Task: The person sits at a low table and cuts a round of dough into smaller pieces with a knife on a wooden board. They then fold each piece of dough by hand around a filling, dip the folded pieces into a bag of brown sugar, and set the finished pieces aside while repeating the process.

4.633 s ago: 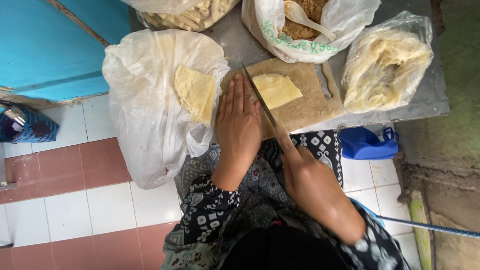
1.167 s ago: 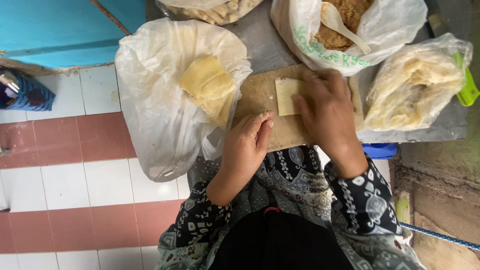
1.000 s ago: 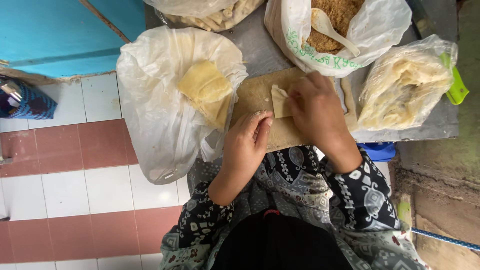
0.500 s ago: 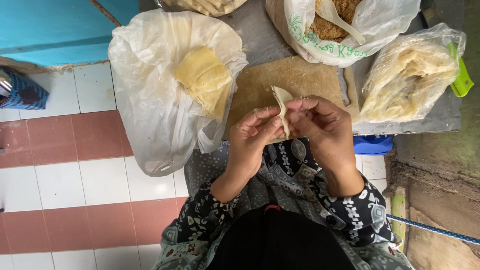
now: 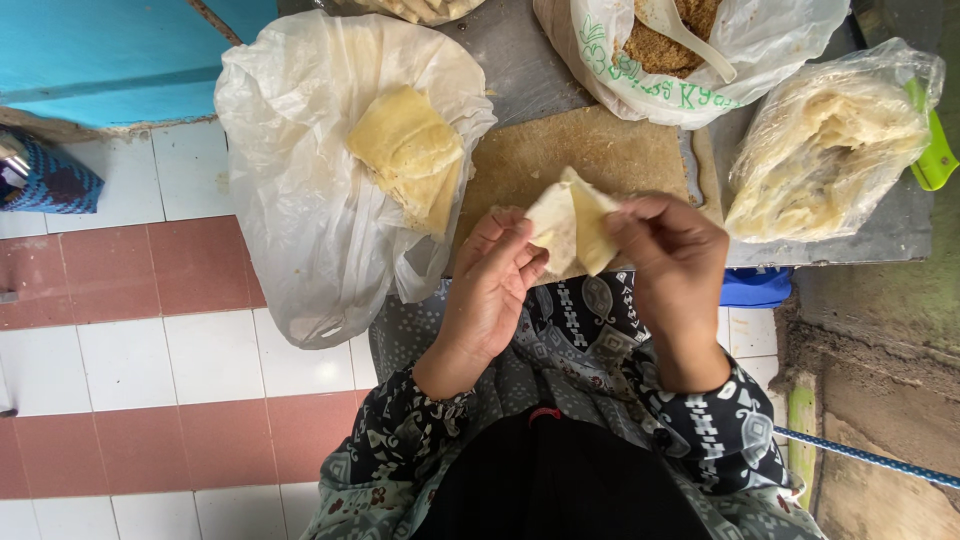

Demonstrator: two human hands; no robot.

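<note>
Both my hands hold a thin pale pastry sheet point(image 5: 572, 225) just above the near edge of a brown wooden board point(image 5: 590, 150). My left hand point(image 5: 497, 290) pinches its left side. My right hand point(image 5: 675, 255) grips its right side, and the sheet is folded up into a pointed shape between them. A stack of yellow sheets point(image 5: 407, 155) lies in an open white plastic bag point(image 5: 300, 200) to the left of the board.
Behind the board a white bag holds brown filling point(image 5: 690, 20) with a pale spoon point(image 5: 685, 30). A clear bag of pale sheets point(image 5: 825, 145) sits at the right beside a green handle point(image 5: 935, 155). A grey metal tray point(image 5: 880, 235) carries all this. Red and white floor tiles point(image 5: 150, 340) lie at left.
My right hand took the sheet off the board, my left hand joined it, and together they lifted it toward me and folded it. A knife seen earlier is gone from view.
</note>
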